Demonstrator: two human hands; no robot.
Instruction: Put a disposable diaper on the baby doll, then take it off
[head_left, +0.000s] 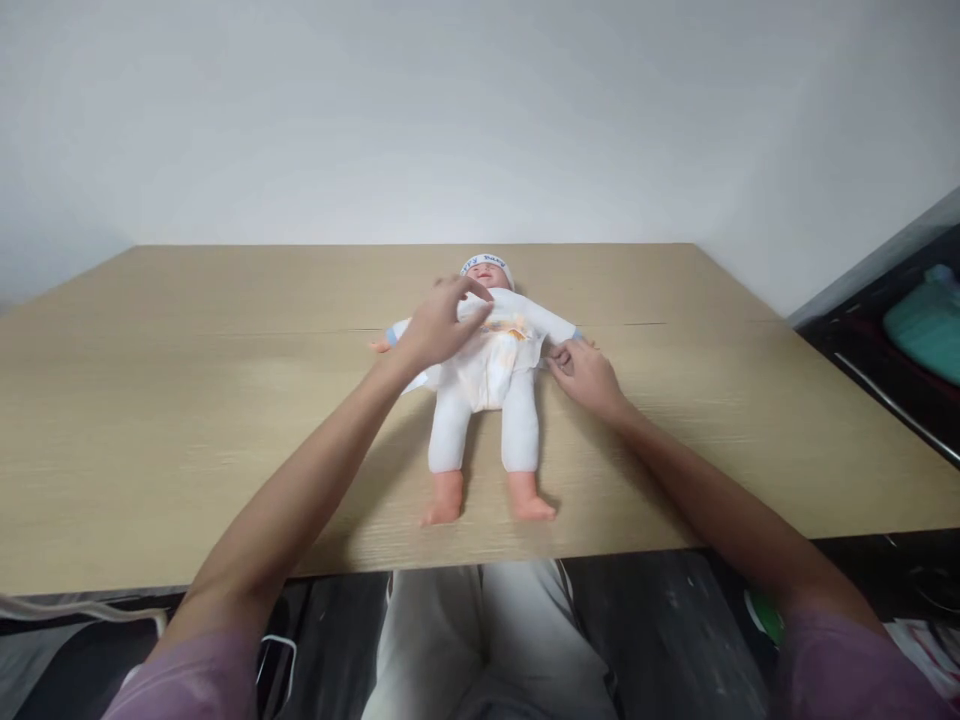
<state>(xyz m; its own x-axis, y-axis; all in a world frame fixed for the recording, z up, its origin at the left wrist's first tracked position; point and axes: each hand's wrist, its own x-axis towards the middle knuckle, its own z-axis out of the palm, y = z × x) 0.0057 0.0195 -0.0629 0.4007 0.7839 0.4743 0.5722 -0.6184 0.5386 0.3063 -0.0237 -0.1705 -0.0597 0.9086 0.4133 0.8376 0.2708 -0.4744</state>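
White-clothed baby doll (527, 310) lies faceup on the wood-grain table (187, 410), feet twd us, printed diaper (495, 372) over its hips. Our L hand (448, 322) is abv the torso, thumb & index parted, nothing visibly held. Our R hand (587, 374) is half-curled at the diaper's side; can't tell if it's pinching the edge. Best, we'd say: steady the front w/ L, work R edge gently, no bunching.

The person's left hand (448, 318) hovers above the doll (517, 405), thumb and forefinger parted. The right hand (589, 375) curls beside the doll's waist. Both forearms (330, 445) slant inward.
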